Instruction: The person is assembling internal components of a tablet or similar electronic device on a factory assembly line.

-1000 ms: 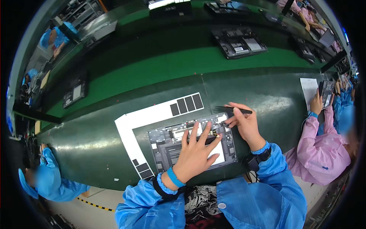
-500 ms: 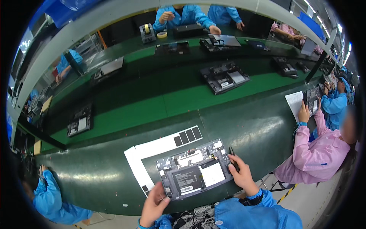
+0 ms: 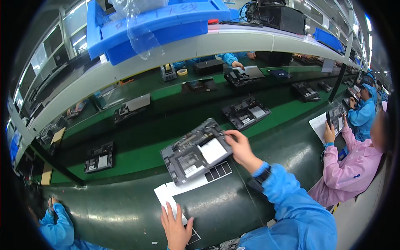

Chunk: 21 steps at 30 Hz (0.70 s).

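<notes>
An opened laptop base (image 3: 179,153), dark grey with its circuit board, black battery and a white rectangular patch showing, is tilted above the far edge of the bench. My right hand (image 3: 242,151) grips it by its right edge, thumb and fingers closed on the frame. Under and in front of it lies an L-shaped white backing sheet (image 3: 189,186) with several black rectangles. My left hand (image 3: 176,227) is over the near arm of that sheet, its fingers spread and nothing in them. Whether its fingertips press on the sheet I cannot tell.
Beyond the bench (image 3: 121,204) runs a green conveyor belt (image 3: 137,150) with more laptop bases (image 3: 100,157). A shelf beam (image 3: 233,43) with a blue bin (image 3: 158,29) spans overhead. A co-worker in pink (image 3: 346,166) sits at the right; another in blue (image 3: 56,223) at the left.
The laptop base has left the bench and moved up and away toward the belt in my right hand. My left hand has let go of its near corner and moved onto the white sheet.
</notes>
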Motion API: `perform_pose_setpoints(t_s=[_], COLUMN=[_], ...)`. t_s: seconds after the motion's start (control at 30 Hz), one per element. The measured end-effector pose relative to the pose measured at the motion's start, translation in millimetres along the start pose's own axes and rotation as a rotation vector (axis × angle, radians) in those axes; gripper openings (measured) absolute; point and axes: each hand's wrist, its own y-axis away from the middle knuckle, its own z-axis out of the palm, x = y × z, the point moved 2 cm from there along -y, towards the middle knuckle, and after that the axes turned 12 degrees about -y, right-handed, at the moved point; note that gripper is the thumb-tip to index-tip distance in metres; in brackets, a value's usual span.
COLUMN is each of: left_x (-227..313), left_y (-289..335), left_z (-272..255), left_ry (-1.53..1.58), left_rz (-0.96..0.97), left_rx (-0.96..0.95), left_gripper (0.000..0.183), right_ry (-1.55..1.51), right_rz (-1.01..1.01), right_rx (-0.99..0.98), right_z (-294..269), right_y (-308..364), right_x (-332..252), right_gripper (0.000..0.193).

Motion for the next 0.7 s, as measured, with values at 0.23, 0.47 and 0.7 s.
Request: perform_pose_setpoints(t_s=[0.23,0.47,0.7], left_x=[-29.0,-28.8,-22.9], left_y=[35.6,25.5,12.5], left_z=[23.1,16.9,13.8], left_ry=[-0.084,-0.049,-0.130], left_rz=[-0.017,-0.065,-0.057], left_rx=[-0.188,-0.221,-0.223], left_gripper=[0.074,0.070,0.073], right_ry=[0.995,1.098,1.212], right_rz=[-0.124,-0.596,-0.196], right_rx=[-0.301,0.213,0.424], right_z=[24.6,-135.9,-239.4], right_y=[-62.8,-117.4,-174.7], right_x=[41.7,-32.3,-35.2], right_gripper=[0.019,0.026,0.057])
